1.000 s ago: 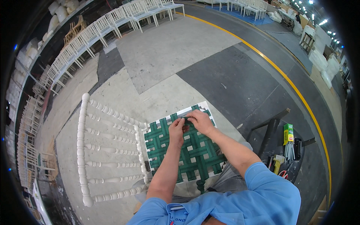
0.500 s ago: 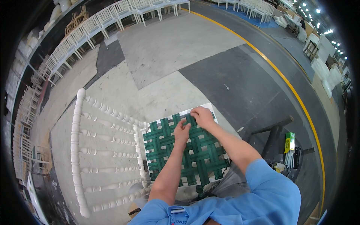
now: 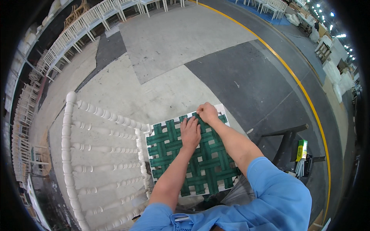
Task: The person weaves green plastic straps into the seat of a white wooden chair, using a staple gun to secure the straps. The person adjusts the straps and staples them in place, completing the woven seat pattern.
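A white chair with turned spindles [image 3: 111, 147] has its back to my left. Green webbing straps [image 3: 210, 163] are woven over and under across its white seat frame [image 3: 227, 120], leaving small square gaps. My left hand [image 3: 190, 133] lies flat on the weave near the far rail, fingers stretched out. Just right of it, my right hand [image 3: 208, 113] is closed at the far rail, its fingertips pinching a webbing strap where it meets the edge. The fingertips partly hide the strap's end.
To my right stands a dark stool [image 3: 287, 144], with a green and yellow box [image 3: 301, 150] and thin pale sticks beside it. White chairs [image 3: 69, 42] line the far left. A yellow line [image 3: 298, 82] curves along the floor at right, with wrapped bundles [image 3: 335, 79] beyond.
My left hand has flattened from a curled pose and shifted right, onto the webbing. My right hand stays at the far rail, now more closed. The view has shifted slightly.
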`<state>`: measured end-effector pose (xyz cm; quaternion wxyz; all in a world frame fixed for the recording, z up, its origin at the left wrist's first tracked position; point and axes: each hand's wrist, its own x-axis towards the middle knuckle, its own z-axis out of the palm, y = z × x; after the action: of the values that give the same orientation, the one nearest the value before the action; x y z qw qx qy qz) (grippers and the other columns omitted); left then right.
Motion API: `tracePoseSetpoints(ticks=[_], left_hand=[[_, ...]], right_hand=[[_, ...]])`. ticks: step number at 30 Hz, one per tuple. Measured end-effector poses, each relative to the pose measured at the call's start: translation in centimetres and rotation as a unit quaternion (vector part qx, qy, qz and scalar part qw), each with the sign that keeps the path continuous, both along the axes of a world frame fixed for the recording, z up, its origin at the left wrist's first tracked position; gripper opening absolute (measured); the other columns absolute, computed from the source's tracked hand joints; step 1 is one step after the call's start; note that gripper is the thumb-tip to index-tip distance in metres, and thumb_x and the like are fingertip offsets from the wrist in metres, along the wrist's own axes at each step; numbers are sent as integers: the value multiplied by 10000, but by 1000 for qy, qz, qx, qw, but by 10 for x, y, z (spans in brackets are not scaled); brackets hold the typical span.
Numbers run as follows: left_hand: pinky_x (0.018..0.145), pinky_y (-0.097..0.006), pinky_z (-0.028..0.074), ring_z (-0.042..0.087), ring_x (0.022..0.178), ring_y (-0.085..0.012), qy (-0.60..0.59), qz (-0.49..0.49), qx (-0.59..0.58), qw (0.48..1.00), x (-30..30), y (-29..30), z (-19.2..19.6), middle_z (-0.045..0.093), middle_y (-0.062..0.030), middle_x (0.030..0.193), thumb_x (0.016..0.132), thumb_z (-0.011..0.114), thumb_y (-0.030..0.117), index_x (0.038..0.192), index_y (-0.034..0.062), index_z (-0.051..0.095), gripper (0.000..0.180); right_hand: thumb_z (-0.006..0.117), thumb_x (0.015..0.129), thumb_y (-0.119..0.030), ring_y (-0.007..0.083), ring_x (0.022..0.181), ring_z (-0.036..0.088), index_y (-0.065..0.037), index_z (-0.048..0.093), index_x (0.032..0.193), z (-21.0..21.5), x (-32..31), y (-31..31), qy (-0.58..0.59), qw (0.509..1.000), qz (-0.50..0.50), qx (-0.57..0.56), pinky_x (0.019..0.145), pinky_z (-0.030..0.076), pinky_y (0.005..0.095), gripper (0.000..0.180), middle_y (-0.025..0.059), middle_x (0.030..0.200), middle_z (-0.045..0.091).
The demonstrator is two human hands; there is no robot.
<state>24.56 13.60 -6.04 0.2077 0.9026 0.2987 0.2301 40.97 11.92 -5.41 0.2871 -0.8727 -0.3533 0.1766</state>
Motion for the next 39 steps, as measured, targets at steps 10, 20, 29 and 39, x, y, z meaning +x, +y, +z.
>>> tracePoseSetpoints(ticks=[10, 20, 29, 39], left_hand=[[1263, -542, 123, 238, 1532, -336, 124, -7, 25, 992, 26, -8, -10, 360, 22, 1632, 1054, 429, 391, 1540, 164, 453, 537], [1272, -541, 112, 241, 1531, -329, 135, 0, -7, 991, 25, -10, -1, 351, 34, 1637, 1034, 446, 397, 1555, 176, 428, 566], [1273, -536, 110, 229, 1537, -316, 159, 10, -8, 987, 21, -9, 5, 324, 59, 1650, 1041, 422, 402, 1568, 198, 410, 566], [1263, -546, 131, 247, 1527, -325, 131, 10, -6, 991, 20, -7, 0, 333, 55, 1646, 1046, 426, 420, 1569, 200, 408, 567]], right_hand=[[728, 915, -193, 160, 769, 656, -84, 736, 1140, 27, 45, -59, 257, 947, -72, 181, 699, 543, 311, 250, 53, 947, 702], [716, 901, -174, 275, 846, 716, 2, 706, 1025, 91, -27, -518, -137, 902, -402, -75, 782, 542, 378, 215, 154, 908, 726], [850, 744, -193, 318, 951, 725, 52, 683, 1155, 85, -74, -592, 6, 822, -522, -226, 869, 547, 399, 507, 198, 1049, 742], [768, 629, 32, 268, 949, 675, 23, 635, 1130, 94, -60, -589, 51, 853, -519, -14, 831, 531, 382, 519, 138, 1071, 699]])
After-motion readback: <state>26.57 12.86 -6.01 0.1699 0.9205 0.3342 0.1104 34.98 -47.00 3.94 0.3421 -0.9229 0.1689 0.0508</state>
